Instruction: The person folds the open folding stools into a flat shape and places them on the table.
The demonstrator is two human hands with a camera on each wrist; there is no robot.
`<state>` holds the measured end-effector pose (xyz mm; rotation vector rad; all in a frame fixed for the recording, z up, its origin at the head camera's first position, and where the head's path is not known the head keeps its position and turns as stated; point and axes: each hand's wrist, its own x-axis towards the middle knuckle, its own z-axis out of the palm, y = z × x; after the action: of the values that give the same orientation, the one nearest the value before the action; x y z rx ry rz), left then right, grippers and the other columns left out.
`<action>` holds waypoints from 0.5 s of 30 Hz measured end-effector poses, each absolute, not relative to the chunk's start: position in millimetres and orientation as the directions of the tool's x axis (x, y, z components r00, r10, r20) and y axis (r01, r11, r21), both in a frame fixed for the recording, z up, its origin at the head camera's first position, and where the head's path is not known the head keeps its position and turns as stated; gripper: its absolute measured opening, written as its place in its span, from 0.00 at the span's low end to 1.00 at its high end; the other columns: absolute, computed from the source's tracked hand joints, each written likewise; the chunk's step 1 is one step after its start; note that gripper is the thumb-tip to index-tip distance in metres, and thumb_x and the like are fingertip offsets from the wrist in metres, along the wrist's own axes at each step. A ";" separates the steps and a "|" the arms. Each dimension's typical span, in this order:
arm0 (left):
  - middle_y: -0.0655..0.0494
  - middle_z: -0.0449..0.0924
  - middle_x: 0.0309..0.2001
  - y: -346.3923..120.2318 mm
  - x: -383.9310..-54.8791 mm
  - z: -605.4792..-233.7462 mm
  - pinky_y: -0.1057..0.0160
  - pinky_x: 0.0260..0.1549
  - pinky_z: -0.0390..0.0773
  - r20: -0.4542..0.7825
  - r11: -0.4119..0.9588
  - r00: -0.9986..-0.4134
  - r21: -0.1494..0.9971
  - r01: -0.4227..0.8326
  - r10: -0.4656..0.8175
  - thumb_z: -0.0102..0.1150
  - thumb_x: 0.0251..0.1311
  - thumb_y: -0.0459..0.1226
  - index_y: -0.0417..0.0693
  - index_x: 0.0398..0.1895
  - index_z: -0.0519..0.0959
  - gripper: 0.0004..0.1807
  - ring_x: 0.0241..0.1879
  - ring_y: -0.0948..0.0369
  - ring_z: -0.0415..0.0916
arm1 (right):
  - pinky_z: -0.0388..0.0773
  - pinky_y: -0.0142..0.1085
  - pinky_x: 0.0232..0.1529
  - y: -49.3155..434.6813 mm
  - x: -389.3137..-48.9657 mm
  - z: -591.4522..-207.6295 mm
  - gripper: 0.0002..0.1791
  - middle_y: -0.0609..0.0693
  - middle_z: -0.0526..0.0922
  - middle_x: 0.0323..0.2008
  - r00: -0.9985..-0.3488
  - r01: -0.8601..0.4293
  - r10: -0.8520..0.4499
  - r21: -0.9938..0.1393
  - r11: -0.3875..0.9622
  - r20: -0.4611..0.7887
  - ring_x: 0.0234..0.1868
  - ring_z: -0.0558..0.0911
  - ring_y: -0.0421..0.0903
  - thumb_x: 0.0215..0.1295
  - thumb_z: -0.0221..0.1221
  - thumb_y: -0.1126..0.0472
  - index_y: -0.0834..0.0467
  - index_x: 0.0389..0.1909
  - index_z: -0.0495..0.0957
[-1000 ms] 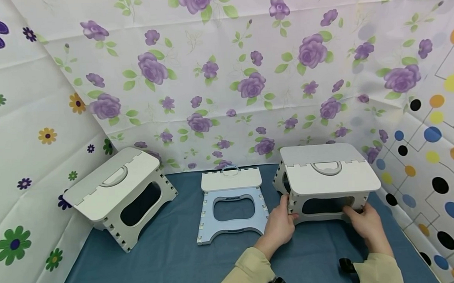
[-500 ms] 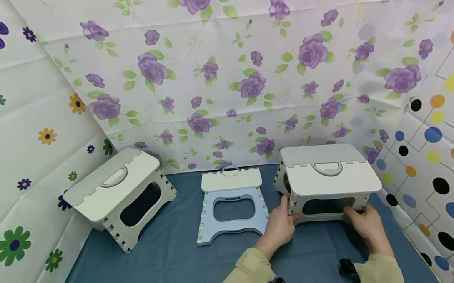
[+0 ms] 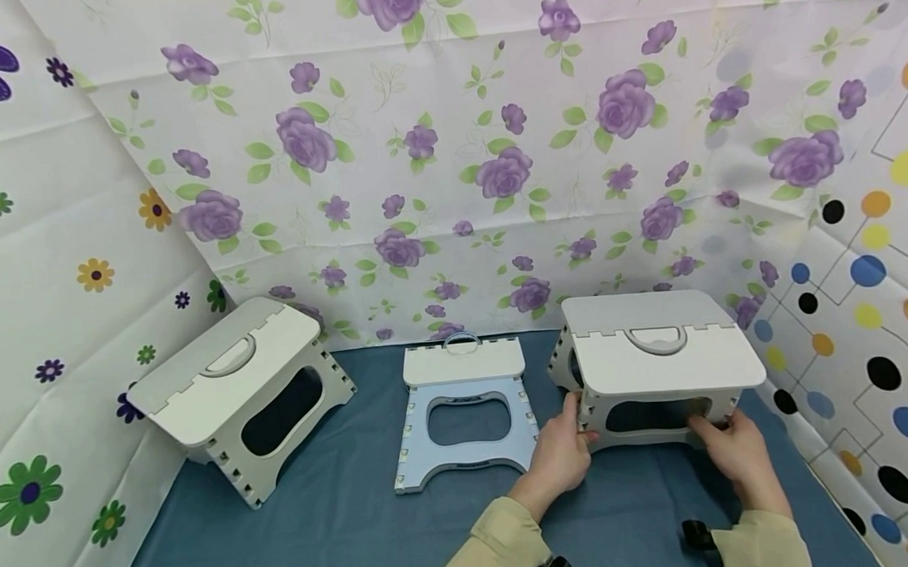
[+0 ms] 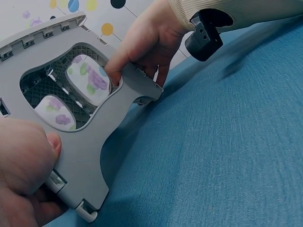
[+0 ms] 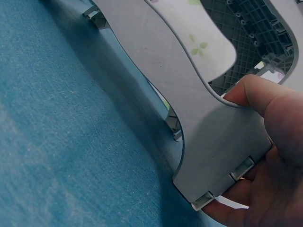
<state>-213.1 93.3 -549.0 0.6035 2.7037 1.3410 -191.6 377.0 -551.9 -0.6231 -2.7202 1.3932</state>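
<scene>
A white folding stool (image 3: 670, 363) stands unfolded at the right of the blue cloth, its ringed carry handle lying on top. My left hand (image 3: 560, 455) grips the left edge of its front leg panel, the thumb lying on the front face in the left wrist view. At the panel's right side my right hand (image 3: 739, 457) holds on, thumb hooked into the oval opening and fingers wrapped behind the edge. In the right wrist view the leg panel (image 5: 213, 142) sits between that thumb and the fingers.
A folded stool with a light blue leg panel (image 3: 414, 443) lies flat at the middle. Another unfolded white stool (image 3: 235, 366) stands angled at the left. A flowered curtain (image 3: 420, 176) hangs behind, and a dotted sheet (image 3: 869, 336) borders the right side.
</scene>
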 end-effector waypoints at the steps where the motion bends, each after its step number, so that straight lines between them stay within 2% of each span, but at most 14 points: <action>1: 0.61 0.86 0.39 93.1 -213.1 -549.0 0.65 0.23 0.71 0.114 0.542 -0.921 0.779 0.316 0.373 0.58 0.76 0.28 0.54 0.63 0.68 0.20 0.24 0.67 0.73 | 0.75 0.64 0.56 377.2 -191.7 -552.2 0.40 0.78 0.64 0.72 -0.920 0.338 0.358 -0.782 0.524 -0.158 0.64 0.72 0.72 0.82 0.53 0.48 0.73 0.80 0.55; 8: 0.61 0.84 0.36 92.7 -213.9 -548.5 0.65 0.24 0.71 0.110 0.544 -0.916 0.775 0.322 0.386 0.58 0.77 0.30 0.53 0.60 0.68 0.17 0.24 0.66 0.72 | 0.75 0.63 0.55 377.9 -192.2 -553.4 0.40 0.78 0.65 0.72 -0.919 0.337 0.364 -0.778 0.529 -0.151 0.62 0.73 0.71 0.82 0.53 0.48 0.72 0.79 0.56; 15: 0.60 0.84 0.37 92.2 -214.9 -550.0 0.65 0.25 0.72 0.100 0.549 -0.916 0.773 0.317 0.389 0.59 0.77 0.32 0.53 0.62 0.67 0.17 0.25 0.66 0.72 | 0.75 0.62 0.56 377.6 -190.7 -552.1 0.40 0.78 0.65 0.72 -0.923 0.331 0.354 -0.784 0.525 -0.153 0.63 0.73 0.71 0.82 0.53 0.48 0.72 0.79 0.57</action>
<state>-214.9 92.2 -550.0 0.6147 2.6910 1.3177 -190.7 377.6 -552.1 -0.6112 -2.7213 1.3902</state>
